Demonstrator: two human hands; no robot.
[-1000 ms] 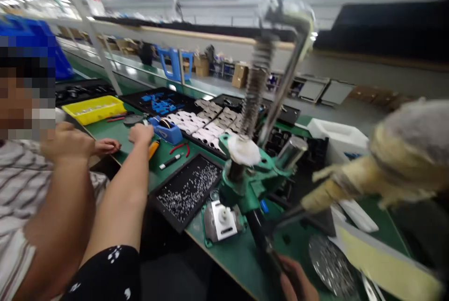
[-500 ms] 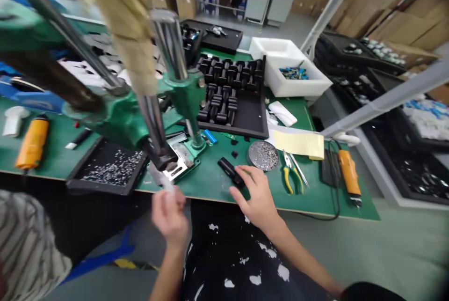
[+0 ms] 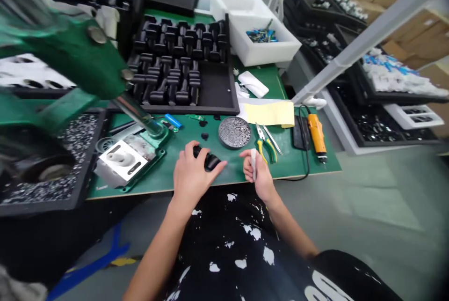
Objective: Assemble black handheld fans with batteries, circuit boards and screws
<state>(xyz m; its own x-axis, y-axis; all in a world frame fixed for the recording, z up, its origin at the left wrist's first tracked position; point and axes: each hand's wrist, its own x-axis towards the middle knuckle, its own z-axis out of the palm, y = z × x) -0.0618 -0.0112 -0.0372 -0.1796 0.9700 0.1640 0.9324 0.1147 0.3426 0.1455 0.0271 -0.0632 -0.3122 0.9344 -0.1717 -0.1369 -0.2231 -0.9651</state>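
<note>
Both hands have drawn in to the near edge of the green bench mat and now work side by side. Left hand: fingers curled closed over a black moulded part, which stays on the mat under the hand. Right hand: thumb and forefinger pinched almost shut on a slim white strip, standing upright, apart from the black part.

At 12 o'clock from the left hand, small black pieces lie loose. At 1 o'clock, a round perforated metal dish holds tiny parts. From the right hand: yellow-handled pliers and tweezers at 12, an orange electric screwdriver at 2.

Farther out at 12, a black tray holds rows of dark parts. At 9, a green bench press stands over a metal jig.

Lettering: white characters on the dark sleeve at 5 o'clock, cut off and unreadable. No brand is legible.
</note>
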